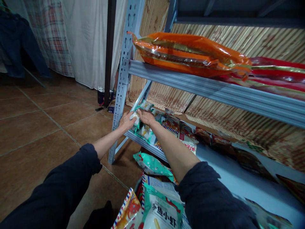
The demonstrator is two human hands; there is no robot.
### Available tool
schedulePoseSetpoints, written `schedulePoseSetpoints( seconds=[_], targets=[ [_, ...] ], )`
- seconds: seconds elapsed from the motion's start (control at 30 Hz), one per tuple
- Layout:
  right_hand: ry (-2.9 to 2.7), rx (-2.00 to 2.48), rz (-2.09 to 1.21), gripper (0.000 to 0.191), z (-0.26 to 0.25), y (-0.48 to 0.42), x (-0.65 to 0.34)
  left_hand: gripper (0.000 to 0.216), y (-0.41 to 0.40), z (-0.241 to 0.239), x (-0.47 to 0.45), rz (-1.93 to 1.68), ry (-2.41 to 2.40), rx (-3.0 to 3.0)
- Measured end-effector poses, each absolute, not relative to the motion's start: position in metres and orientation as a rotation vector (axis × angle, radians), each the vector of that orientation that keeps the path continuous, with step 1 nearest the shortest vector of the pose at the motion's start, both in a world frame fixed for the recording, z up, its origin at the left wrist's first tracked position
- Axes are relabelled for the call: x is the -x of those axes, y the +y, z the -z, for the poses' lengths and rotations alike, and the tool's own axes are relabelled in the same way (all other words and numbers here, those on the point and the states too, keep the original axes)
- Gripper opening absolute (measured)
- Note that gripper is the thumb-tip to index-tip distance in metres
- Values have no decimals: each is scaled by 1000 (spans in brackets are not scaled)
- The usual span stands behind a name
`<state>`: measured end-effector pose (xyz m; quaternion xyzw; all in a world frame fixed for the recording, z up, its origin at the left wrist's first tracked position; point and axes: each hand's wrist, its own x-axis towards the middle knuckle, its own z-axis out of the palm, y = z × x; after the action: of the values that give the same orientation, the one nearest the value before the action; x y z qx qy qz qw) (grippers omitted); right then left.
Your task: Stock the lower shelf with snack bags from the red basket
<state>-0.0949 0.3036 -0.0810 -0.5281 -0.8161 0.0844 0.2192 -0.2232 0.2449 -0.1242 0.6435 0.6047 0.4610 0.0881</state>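
Both my arms reach forward to the left end of a low grey metal shelf (221,171). My left hand (126,121) is closed on a small teal and white snack packet (136,117) at the shelf's corner post. My right hand (146,117) presses on the same packet from the right, fingers curled over it. More teal packets (145,132) stand just below my hands, and a row of red and brown snack bags (181,128) runs along the shelf to the right.
An orange bag (190,54) and a red bag (278,74) lie on the upper shelf (214,87). A teal bag (152,164) and several snack packets (159,206) sit low in front of me. Brown tiled floor (43,127) spreads left; curtains hang behind.
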Motion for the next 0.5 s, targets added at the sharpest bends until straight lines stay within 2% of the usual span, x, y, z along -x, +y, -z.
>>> schedulePoseSetpoints(
  seconds=[0.13,0.23,0.5],
  targets=[
    [-2267,1469,-179,49,81,301,94,45,245,125,222,-1358,1836,-1948],
    [-2297,1470,-13,50,76,296,94,45,243,123,221,-1290,1918,-1950],
    [-2398,1479,185,47,40,266,76,63,230,115,219,-1083,2091,-1811]
  ],
)
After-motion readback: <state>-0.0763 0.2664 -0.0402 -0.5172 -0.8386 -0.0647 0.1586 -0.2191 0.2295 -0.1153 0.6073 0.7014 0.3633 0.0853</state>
